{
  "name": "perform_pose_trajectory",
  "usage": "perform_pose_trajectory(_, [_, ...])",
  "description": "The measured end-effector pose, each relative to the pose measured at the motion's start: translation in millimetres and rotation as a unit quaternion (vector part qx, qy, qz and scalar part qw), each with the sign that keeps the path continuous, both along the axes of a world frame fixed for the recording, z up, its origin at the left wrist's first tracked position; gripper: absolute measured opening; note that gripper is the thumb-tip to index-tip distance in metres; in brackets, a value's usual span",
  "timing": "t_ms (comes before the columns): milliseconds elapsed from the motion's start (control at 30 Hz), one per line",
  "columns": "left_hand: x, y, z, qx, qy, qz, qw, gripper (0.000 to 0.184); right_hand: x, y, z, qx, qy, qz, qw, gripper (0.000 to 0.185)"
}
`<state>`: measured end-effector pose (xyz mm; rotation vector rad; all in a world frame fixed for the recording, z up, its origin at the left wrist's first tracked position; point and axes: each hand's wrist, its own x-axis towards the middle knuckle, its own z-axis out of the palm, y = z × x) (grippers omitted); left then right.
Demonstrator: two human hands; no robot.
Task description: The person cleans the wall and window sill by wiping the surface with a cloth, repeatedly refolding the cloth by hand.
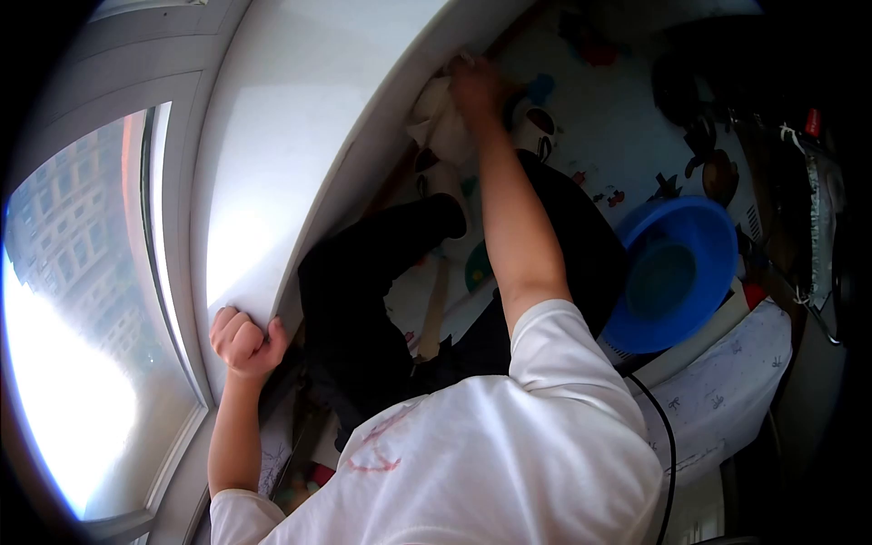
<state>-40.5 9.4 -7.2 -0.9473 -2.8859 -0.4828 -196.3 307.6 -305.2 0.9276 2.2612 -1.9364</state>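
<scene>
My left hand [247,341] is closed at the near edge of the white window sill [300,109], fingers curled and the thumb beside them; whether it grips the edge or something small is hidden. My right hand [476,89] reaches down to the far side, below the sill, with its fingers closed on a pale cloth [440,120] that hangs against the wall under the sill. White slippers [534,125] with dark openings are on my feet beside the cloth.
A blue basin [678,274] with murky contents stands at the right. The patterned floor [627,118] carries colourful prints. Left of the sill is a bright window [82,318]. A patterned cloth [722,391] and a black cable [670,436] are at the lower right.
</scene>
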Motion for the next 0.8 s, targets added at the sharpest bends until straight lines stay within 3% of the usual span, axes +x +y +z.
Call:
perform_pose_trajectory(100, [-1.7, 0.4, 1.3, -0.004, -0.005, -0.003, 1.0, 0.043, -4.9, -4.8, -1.7, -0.008, 0.011, -0.091, 0.996, 0.028])
perform_pose_trajectory(167, [-2.3, 1.5, 2.5, -0.008, -0.005, -0.002, 1.0, 0.043, -9.9, -3.1, -21.5, 0.19, 0.058, 0.005, 0.98, 0.027])
perform_pose_trajectory(200, [-0.9, 2.0, 3.5, -0.01, -0.006, -0.001, 1.0, 0.043, -5.9, 2.0, -36.8, 0.369, 0.092, 0.138, 0.915, 0.027])
perform_pose_trajectory(233, [-0.7, 3.5, 3.7, -0.01, -0.007, 0.0, 1.0, 0.043, -1.5, 7.4, -51.7, 0.528, 0.12, 0.265, 0.798, 0.027])
perform_pose_trajectory(300, [-2.2, 2.1, 2.1, -0.005, -0.005, -0.003, 1.0, 0.043, 1.2, 2.1, -33.5, 0.251, 0.09, 0.158, 0.951, 0.03])
perform_pose_trajectory(367, [-2.6, 1.2, 1.6, -0.004, -0.004, -0.004, 1.0, 0.042, 0.7, -3.0, -6.8, 0.048, 0.048, 0.036, 0.997, 0.029])
perform_pose_trajectory(433, [-2.3, 3.0, 3.0, -0.006, -0.006, -0.003, 1.0, 0.042, -3.6, -2.4, 18.8, -0.058, -0.002, -0.086, 0.995, 0.025])
perform_pose_trajectory(633, [-0.9, 1.8, 1.2, -0.006, -0.002, -0.006, 1.0, 0.041, -1.3, -9.0, -12.4, 0.005, 0.061, -0.068, 0.996, 0.033])
perform_pose_trajectory(733, [0.4, 1.0, 0.7, -0.008, -0.012, -0.009, 1.0, 0.046, -1.4, -1.7, 2.9, 0.011, 0.0, -0.017, 1.0, 0.038])
perform_pose_trajectory(800, [-0.7, 2.4, 1.8, -0.011, -0.016, -0.01, 1.0, 0.046, -7.6, 3.3, -4.9, -0.05, -0.043, -0.031, 0.997, 0.04])
